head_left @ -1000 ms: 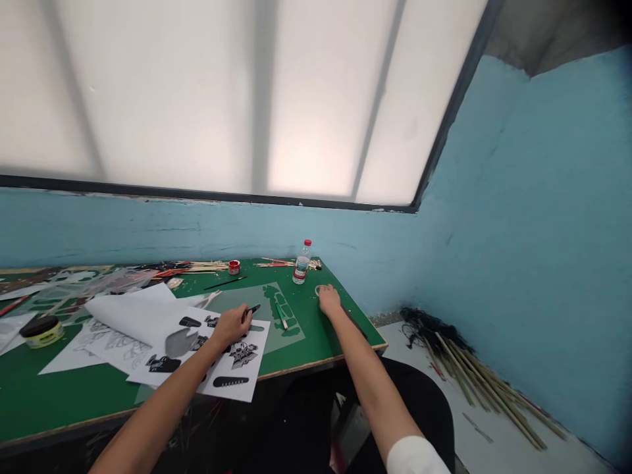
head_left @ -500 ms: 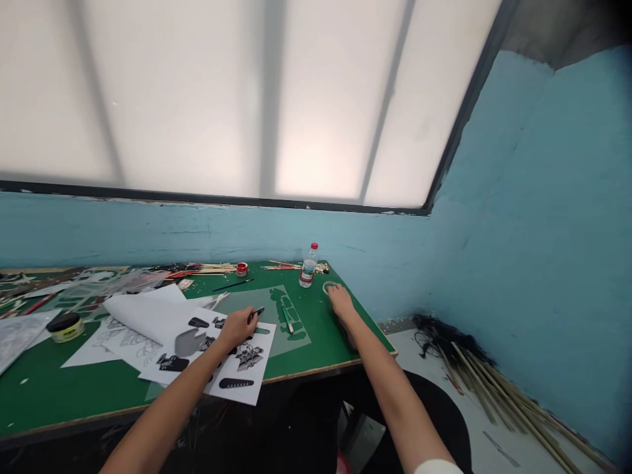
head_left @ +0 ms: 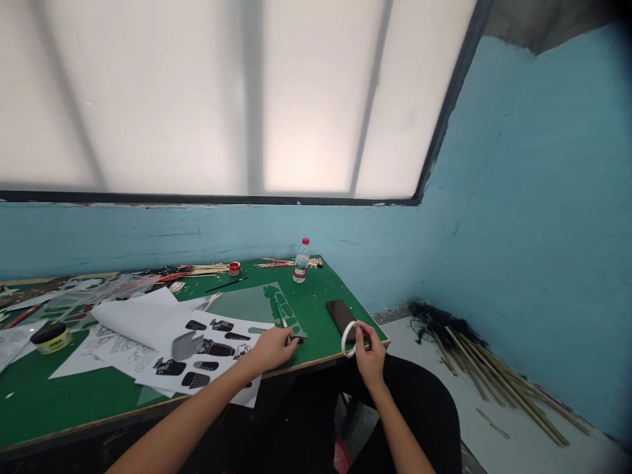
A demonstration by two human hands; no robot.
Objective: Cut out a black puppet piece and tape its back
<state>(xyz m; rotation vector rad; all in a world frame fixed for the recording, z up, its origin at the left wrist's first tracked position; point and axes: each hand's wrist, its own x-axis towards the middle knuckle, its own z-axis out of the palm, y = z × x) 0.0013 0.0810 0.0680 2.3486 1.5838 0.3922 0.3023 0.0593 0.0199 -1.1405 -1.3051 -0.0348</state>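
The person's left hand has its fingers closed on a small dark tool, and the right hand pinches a white ring, perhaps a roll of tape, by its right side between thumb and fingers. The ring is at the near right part of the green table, upright rather than flat, its opening showing; whether its lower rim touches the tabletop cannot be told. What matters most is how tool and ring lie to each other: the tool's long axis runs roughly sideways, its exposed end pointing right, towards the ring. The two are apart at about the same depth, with a strip of bare green between them. The right hand is the nearer to the ring, since it holds it; the left grip lies on the ring's other side. A dark phone lies flat just beyond the ring, which overlaps its near end in view. Beyond the left hand, a green cutter lies on a clear sheet, while printed paper reaches under the left wrist. A bottle stands farther back, well apart from both hands.
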